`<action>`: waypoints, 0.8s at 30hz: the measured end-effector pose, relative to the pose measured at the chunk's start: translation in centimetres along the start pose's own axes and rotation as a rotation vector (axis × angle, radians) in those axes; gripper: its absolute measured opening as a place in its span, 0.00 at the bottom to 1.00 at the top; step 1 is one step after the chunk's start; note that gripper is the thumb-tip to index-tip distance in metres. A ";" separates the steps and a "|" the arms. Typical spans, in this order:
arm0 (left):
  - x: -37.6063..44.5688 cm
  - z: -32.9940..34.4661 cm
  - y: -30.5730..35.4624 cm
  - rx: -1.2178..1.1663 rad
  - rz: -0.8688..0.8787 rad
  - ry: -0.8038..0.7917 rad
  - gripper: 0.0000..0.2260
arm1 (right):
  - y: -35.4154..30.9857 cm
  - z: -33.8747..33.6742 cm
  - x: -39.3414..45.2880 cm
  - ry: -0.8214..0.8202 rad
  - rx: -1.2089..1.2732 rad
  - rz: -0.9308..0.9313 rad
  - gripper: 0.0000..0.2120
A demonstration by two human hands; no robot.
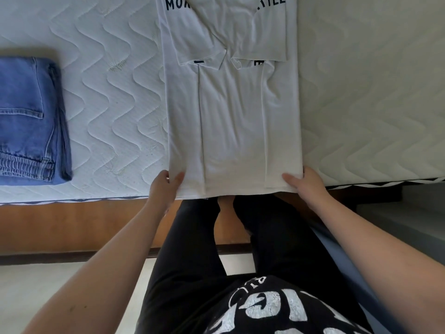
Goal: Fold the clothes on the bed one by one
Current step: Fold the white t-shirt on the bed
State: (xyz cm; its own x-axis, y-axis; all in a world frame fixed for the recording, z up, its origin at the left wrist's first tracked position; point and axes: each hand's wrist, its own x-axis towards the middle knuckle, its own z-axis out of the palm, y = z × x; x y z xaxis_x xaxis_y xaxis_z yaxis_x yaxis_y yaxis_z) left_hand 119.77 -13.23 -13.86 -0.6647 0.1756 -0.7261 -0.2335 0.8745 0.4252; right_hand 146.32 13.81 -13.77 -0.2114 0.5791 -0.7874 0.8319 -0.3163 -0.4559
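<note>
Far left: folded blue denim jeans (29,119) lie flat on the white quilted mattress (113,97), a back pocket facing up, well apart from the shirt. Wavy stitch lines run across the mattress cover. Below the mattress's near edge, a brown wooden bed frame (72,227) shows, then pale floor.

Centre: white cotton T-shirt with dark block lettering (231,112) lies lengthwise on the mattress, hem at the near edge, both sides and both sleeves folded inward over the middle. Lettering is partly covered by the sleeves; only fragments are readable at the far end. Nothing lies between the jeans and the shirt.

Left hand (166,186): grip narrow, thumb on top of the near-left hem corner, fingers tucked beneath, pinching the cloth.

Right hand (305,182): same grip at the near-right hem corner, thumb lying on the fabric, fingers hidden below the edge.

Near: the person's black trousers and black printed top fill the lower frame, standing close against the bed frame.

Right: a darker stretch of mattress, then grey floor beyond its corner.
</note>
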 end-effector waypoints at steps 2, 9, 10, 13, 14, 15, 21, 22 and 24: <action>-0.8 -0.3 -0.1 -0.056 0.003 0.045 0.14 | 0.0 -0.5 -1.0 0.098 0.030 0.022 0.24; -4.2 -1.3 0.9 -0.219 0.192 0.007 0.10 | -1.6 -2.7 -4.6 0.103 -0.051 -0.310 0.10; -4.7 -1.5 0.9 -0.179 0.223 -0.005 0.09 | -1.9 -3.0 -5.1 0.058 -0.091 -0.341 0.08; -5.6 -2.4 1.1 -0.013 0.269 -0.113 0.11 | -2.5 -3.7 -6.1 -0.067 -0.306 -0.393 0.18; -5.8 -2.7 1.3 0.090 0.297 -0.156 0.17 | -2.6 -3.8 -6.3 -0.097 -0.398 -0.411 0.24; -5.9 -3.0 1.3 0.190 0.340 -0.184 0.23 | -2.7 -3.9 -6.6 -0.118 -0.473 -0.427 0.28; -7.6 -2.6 2.5 0.375 0.460 0.039 0.20 | -3.2 -3.0 -7.5 0.131 -0.602 -0.563 0.25; -7.7 -2.5 3.0 0.401 0.449 0.087 0.18 | -3.6 -3.1 -7.7 0.193 -0.603 -0.608 0.23; -7.9 -2.6 4.2 0.476 0.485 0.193 0.13 | -4.3 -3.5 -8.1 0.303 -0.654 -0.760 0.16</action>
State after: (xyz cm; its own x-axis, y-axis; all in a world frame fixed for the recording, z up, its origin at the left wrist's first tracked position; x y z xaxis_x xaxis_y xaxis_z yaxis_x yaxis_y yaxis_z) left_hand 122.23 -12.11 -4.92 -0.7393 0.5507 -0.3874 0.4271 0.8284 0.3624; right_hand 146.20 13.13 -4.01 -0.7326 0.6475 -0.2097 0.6681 0.6254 -0.4030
